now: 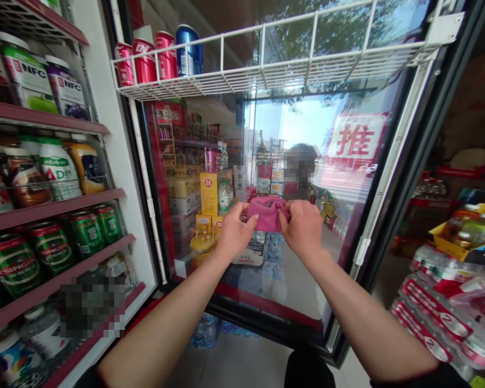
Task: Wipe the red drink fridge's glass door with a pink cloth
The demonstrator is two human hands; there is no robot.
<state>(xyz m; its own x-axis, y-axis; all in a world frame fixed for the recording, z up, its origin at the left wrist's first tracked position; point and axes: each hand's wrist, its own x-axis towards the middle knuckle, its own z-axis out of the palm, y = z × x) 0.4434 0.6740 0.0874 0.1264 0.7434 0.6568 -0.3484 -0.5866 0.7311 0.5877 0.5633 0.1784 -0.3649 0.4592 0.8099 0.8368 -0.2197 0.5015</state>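
Both hands, left [233, 233] and right [303, 229], pinching pink cloth [267, 213] against open fridge door glass [291, 134]; hard push could swing door, rattle cans [157, 56].

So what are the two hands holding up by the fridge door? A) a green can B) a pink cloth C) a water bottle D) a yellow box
B: the left hand and the right hand both pinch a bunched pink cloth in front of the open glass door.
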